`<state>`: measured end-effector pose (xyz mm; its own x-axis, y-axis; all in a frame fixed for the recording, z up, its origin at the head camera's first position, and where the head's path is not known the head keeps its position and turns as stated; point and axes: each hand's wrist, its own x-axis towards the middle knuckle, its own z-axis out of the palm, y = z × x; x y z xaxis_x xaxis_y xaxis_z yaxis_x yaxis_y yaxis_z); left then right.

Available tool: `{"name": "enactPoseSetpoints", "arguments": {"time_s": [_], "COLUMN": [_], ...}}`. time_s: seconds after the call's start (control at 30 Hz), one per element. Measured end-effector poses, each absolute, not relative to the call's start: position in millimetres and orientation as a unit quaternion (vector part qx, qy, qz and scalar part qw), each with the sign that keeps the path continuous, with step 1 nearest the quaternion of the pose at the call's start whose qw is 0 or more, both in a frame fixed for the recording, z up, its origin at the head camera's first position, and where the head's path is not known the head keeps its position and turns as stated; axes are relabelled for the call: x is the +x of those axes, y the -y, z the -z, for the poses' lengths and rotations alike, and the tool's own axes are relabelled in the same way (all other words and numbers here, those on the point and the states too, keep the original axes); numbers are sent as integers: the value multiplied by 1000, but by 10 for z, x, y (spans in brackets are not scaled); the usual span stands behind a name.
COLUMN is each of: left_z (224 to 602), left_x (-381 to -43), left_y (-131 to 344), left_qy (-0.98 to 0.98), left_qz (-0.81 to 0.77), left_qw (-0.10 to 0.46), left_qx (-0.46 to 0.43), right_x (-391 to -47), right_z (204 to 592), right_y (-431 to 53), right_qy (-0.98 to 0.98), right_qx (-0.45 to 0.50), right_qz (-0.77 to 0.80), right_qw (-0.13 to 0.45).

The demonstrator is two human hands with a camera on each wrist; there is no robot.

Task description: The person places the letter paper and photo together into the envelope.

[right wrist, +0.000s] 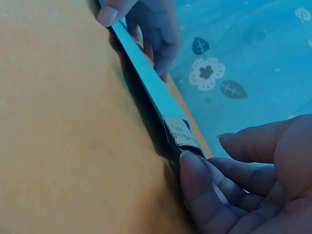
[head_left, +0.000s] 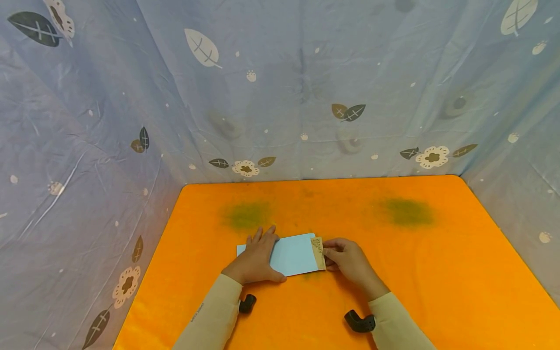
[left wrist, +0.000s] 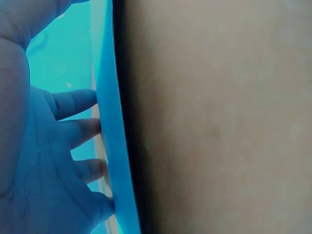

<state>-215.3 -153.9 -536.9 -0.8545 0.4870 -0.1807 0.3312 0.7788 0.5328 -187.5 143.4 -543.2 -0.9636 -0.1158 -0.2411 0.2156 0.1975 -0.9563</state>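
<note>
A flat light-blue rectangle point(head_left: 295, 255), which looks like paper, lies on the orange tabletop. Round its right end is a tan paper band point(head_left: 318, 253) printed with dark lettering, its end looped in the right wrist view. My left hand point(head_left: 258, 257) rests across the blue paper's left part, fingers spread over the far edge and thumb along the near one. At the right end, my right hand point(head_left: 347, 262) pinches the band's edge with thumb and fingertips. The right wrist view shows the thumb point(right wrist: 195, 178) against the band; the fingers' contact beneath is partly hidden.
The orange tabletop point(head_left: 437, 272) has two greenish smudges toward the back. Blue-grey curtains point(head_left: 280, 97) with leaf and flower prints enclose the back and sides. A black fitting point(head_left: 360, 322) sits by the right wrist, another point(head_left: 247, 304) by the left.
</note>
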Motion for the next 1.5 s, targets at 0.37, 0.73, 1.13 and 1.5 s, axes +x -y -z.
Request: {"name": "enactPoseSetpoints", "arguments": {"time_s": [0.37, 0.73, 1.13, 1.5], "left_z": [5373, 5343, 5333, 5349], "left_x": [-2156, -2141, -2142, -2142], "left_y": [1535, 1528, 1516, 1537], "left_qy": [-930, -928, -931, -930], "left_qz": [-249, -253, -243, -244], "left_qw": [154, 154, 156, 159], "left_qx": [221, 225, 224, 225], "right_x": [-1888, -1942, -1984, -1985], "right_z": [5401, 5420, 5383, 5386], "right_y": [-1375, -1349, -1307, -1328], "right_qy": [-756, -745, -752, -736], "right_qx": [19, 18, 12, 26], "right_qz": [638, 646, 635, 649], "right_qw": [149, 168, 175, 190]}}
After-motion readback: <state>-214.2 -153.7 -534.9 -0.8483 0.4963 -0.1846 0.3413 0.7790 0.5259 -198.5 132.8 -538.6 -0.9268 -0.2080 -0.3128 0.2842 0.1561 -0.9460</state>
